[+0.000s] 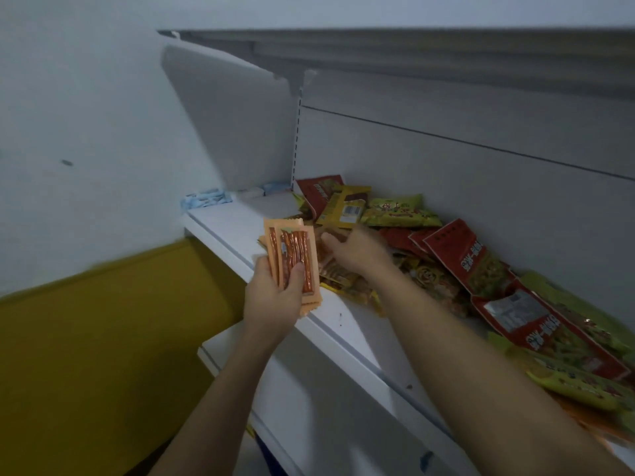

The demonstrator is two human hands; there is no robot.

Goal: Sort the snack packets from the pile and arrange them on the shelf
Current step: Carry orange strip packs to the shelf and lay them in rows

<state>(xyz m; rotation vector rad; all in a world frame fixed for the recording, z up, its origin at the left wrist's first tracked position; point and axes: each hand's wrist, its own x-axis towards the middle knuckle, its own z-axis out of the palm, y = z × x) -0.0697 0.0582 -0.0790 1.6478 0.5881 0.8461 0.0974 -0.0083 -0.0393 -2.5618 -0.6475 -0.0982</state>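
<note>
Likely light, slick orange packets (294, 256).
Your left hand (275, 297) pinched their lower ends; your right hand (355, 250) showed no clear hold.

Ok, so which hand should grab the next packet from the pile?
Right. The right hand is at the pile on the shelf; the left hand is occupied, gripping a stack of orange packets off the front edge.

Bare left hand (275, 300), bare right hand (357, 252).
</note>
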